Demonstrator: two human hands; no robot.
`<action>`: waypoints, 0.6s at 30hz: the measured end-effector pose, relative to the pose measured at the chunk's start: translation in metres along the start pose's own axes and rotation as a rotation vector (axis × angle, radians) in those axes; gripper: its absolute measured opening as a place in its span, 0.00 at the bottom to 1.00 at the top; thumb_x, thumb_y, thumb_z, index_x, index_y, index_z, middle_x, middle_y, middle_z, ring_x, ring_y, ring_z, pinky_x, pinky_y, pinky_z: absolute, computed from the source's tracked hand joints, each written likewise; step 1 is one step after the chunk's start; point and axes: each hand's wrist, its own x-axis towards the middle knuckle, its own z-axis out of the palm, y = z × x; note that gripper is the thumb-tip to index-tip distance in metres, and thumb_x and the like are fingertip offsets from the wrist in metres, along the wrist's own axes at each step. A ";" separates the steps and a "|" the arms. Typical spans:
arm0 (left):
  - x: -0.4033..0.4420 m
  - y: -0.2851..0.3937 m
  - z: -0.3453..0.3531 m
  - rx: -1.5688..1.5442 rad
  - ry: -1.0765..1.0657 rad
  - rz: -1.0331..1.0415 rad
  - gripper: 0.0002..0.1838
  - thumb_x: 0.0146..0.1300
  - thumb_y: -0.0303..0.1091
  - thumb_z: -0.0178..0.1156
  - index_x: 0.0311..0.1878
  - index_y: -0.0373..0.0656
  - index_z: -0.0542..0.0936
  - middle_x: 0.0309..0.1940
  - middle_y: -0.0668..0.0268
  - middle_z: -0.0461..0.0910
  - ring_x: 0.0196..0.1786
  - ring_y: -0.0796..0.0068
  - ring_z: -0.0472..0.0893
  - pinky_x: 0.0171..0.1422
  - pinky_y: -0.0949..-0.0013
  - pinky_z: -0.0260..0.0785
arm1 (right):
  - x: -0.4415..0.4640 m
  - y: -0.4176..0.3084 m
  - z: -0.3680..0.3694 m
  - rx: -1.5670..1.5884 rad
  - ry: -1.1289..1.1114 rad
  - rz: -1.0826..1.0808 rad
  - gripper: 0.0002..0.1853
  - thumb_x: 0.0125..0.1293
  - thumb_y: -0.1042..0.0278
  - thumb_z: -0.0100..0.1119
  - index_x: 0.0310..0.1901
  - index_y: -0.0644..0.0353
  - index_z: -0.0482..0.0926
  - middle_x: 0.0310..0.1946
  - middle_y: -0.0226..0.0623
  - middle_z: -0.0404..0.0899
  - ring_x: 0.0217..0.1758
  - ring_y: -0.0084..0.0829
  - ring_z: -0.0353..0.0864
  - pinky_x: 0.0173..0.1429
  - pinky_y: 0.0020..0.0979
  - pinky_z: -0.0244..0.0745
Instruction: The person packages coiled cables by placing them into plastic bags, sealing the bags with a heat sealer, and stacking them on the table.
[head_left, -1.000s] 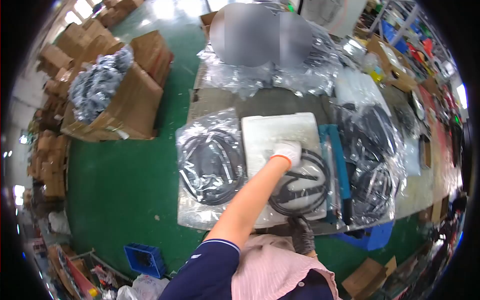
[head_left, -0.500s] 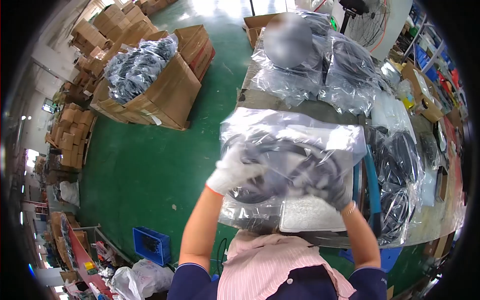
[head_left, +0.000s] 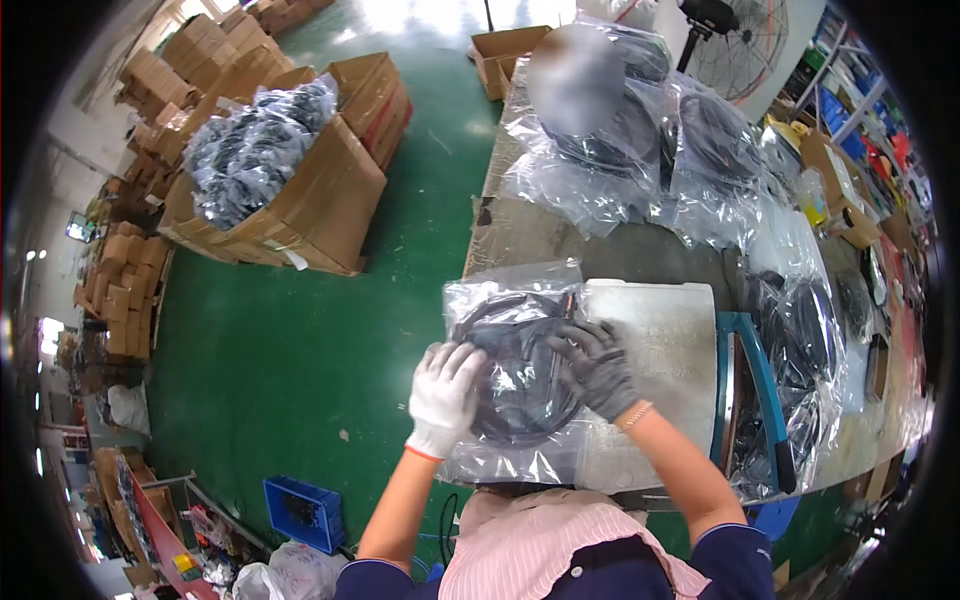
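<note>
The bagged black coil [head_left: 522, 375] lies on the near part of the desk [head_left: 655, 250], between the two hands and left of the white slab [head_left: 660, 345], with the white-gloved left hand [head_left: 445, 393] open against its left side and the grey-gloved right hand [head_left: 598, 370], fingers spread, contacting its right side, the hands apart.

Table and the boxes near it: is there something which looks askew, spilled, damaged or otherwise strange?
No spill or damage is plain. Mildly odd: the gloves do not match, white on the left hand, dark grey on the right hand. Also, bags heap above the rim of the open carton.
</note>
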 end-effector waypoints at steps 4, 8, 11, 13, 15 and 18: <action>0.038 0.026 0.040 0.049 -0.022 -0.097 0.25 0.60 0.41 0.64 0.59 0.43 0.77 0.58 0.54 0.77 0.64 0.48 0.72 0.74 0.32 0.52 | 0.020 -0.025 0.073 -0.116 0.053 0.147 0.31 0.64 0.48 0.55 0.70 0.43 0.71 0.77 0.30 0.60 0.82 0.44 0.49 0.82 0.62 0.37; 0.031 0.010 0.065 0.103 -0.174 -0.142 0.28 0.60 0.45 0.63 0.63 0.45 0.77 0.69 0.56 0.69 0.76 0.51 0.61 0.79 0.26 0.38 | 0.036 -0.035 0.061 -0.032 -0.002 0.237 0.30 0.69 0.48 0.51 0.72 0.45 0.70 0.79 0.35 0.56 0.85 0.46 0.40 0.82 0.62 0.31; 0.046 0.014 0.067 0.068 -0.173 -0.153 0.30 0.53 0.40 0.65 0.60 0.40 0.76 0.64 0.50 0.74 0.72 0.45 0.67 0.81 0.28 0.37 | 0.033 -0.030 0.057 0.205 -0.018 0.290 0.31 0.64 0.53 0.52 0.70 0.48 0.71 0.76 0.42 0.60 0.85 0.49 0.42 0.83 0.61 0.32; 0.062 0.027 0.059 0.127 -0.289 -0.191 0.31 0.54 0.38 0.63 0.61 0.35 0.72 0.62 0.46 0.71 0.70 0.43 0.65 0.80 0.27 0.37 | 0.025 -0.029 0.071 0.161 0.098 0.251 0.32 0.66 0.51 0.51 0.71 0.50 0.70 0.74 0.40 0.63 0.83 0.50 0.44 0.82 0.64 0.30; 0.063 0.029 0.065 0.165 -0.296 -0.147 0.34 0.60 0.42 0.56 0.67 0.33 0.69 0.67 0.46 0.67 0.72 0.42 0.62 0.79 0.27 0.35 | 0.022 -0.023 0.079 0.068 0.117 0.199 0.34 0.69 0.47 0.49 0.74 0.51 0.66 0.78 0.33 0.59 0.84 0.47 0.43 0.83 0.63 0.27; 0.048 0.031 0.071 0.249 -0.226 -0.107 0.34 0.63 0.43 0.53 0.69 0.33 0.68 0.69 0.47 0.66 0.73 0.43 0.61 0.80 0.28 0.35 | 0.021 -0.024 0.070 0.136 0.037 0.215 0.36 0.68 0.47 0.50 0.76 0.49 0.64 0.79 0.31 0.58 0.84 0.46 0.43 0.83 0.63 0.25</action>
